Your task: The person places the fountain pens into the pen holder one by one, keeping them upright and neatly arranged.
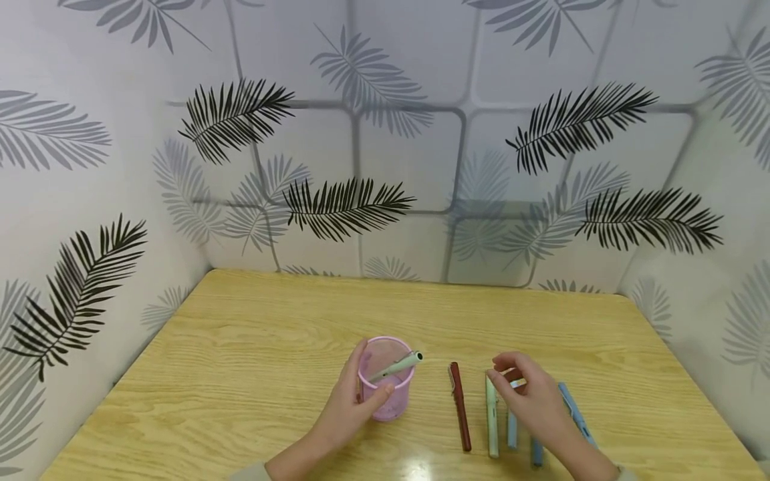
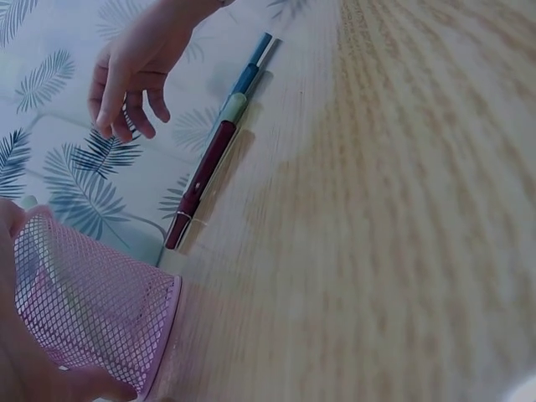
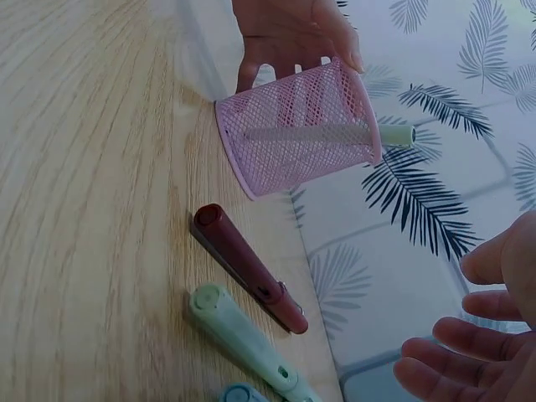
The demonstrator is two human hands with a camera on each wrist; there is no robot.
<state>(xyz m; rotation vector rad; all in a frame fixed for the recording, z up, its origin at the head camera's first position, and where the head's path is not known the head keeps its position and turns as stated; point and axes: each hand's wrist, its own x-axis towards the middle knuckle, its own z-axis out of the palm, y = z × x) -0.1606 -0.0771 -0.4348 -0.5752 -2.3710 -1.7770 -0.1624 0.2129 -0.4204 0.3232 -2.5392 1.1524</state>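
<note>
My left hand (image 1: 349, 404) grips a pink mesh pen cup (image 1: 394, 404) from its left side, thumb at the near rim and fingers round the far side. The cup stands upright on the table with a pale green pen (image 1: 400, 366) leaning inside, its end poking out over the rim. My right hand (image 1: 532, 394) is held above a row of pens, fingers loosely bent and apart, with nothing in them. Below it lie another pale green pen (image 1: 492, 421) and a light blue pen (image 1: 512, 431). A dark red pen (image 1: 460, 407) lies between the cup and these.
A darker blue pen (image 1: 537, 451) shows partly from under the right hand, and a blue pen (image 1: 576, 413) lies to its right. The wood-grain table (image 1: 271, 334) meets walls (image 1: 409, 167) with a leaf pattern at the back and both sides.
</note>
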